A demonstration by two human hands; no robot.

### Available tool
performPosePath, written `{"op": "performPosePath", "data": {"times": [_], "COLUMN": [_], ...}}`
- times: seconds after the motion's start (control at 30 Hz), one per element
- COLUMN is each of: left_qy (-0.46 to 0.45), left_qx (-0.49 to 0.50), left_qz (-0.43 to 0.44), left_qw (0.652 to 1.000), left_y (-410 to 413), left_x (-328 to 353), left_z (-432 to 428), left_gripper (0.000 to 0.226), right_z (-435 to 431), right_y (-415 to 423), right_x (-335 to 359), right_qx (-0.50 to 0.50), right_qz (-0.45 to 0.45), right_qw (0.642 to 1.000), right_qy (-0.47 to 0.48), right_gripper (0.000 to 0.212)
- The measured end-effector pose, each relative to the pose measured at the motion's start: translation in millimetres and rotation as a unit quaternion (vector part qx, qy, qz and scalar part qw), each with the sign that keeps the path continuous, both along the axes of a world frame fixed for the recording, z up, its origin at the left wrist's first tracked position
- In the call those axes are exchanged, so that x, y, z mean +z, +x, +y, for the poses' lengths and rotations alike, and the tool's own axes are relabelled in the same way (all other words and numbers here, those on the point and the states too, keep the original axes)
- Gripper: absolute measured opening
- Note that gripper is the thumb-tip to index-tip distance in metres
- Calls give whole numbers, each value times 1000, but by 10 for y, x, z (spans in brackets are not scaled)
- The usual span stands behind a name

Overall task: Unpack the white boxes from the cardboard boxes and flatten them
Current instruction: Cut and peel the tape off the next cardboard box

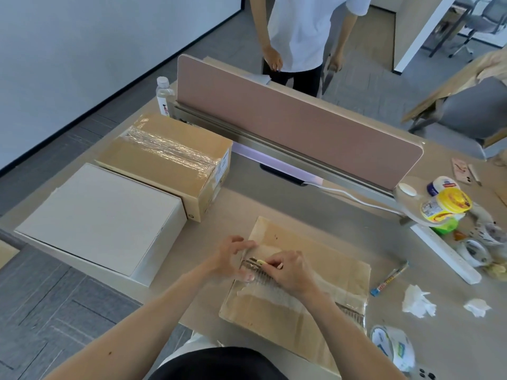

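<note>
Office bench [274, 204], near edge: the right grip [290, 272] pinches a yellow knife [259, 261] at the tape seam of a cardboard box [315, 311], apparently to slit it, while the left grip [233, 256] presses it steady, fingers extended. One white box [101, 215] lies left, with a sealed carton [164, 157] beyond.

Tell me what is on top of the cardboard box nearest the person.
Clear tape runs along its top. The left hand presses it; the right hand grips a small cutter there. The cardboard box is closed, so its contents are hidden.
</note>
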State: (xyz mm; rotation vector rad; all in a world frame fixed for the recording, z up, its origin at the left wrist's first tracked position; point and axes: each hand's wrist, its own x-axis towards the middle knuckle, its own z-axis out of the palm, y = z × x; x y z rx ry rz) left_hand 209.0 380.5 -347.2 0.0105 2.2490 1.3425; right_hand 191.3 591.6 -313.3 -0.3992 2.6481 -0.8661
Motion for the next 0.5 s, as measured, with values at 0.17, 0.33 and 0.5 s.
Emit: {"op": "performPosePath", "data": {"times": [0.17,0.33,0.5], "left_qy": [-13,-17,-1], "left_qx": [-37,-44,-28], "left_qz": [-11,-12,-17], "left_qw": [999,999,999], "left_y": [-61,-71,-38], "left_x": [17,9,3], "left_z": [-52,-36,-35], "left_gripper": [84,88,89], "right_z": [-61,-121,-185], "right_y": [19,9,5], "right_x": [3,25,62], "right_qx": [49,53,85], "right_qz": [25,32,48], "right_qw": [998,997,991], "right_qy": [42,49,88], "right_gripper": [19,20,24]}}
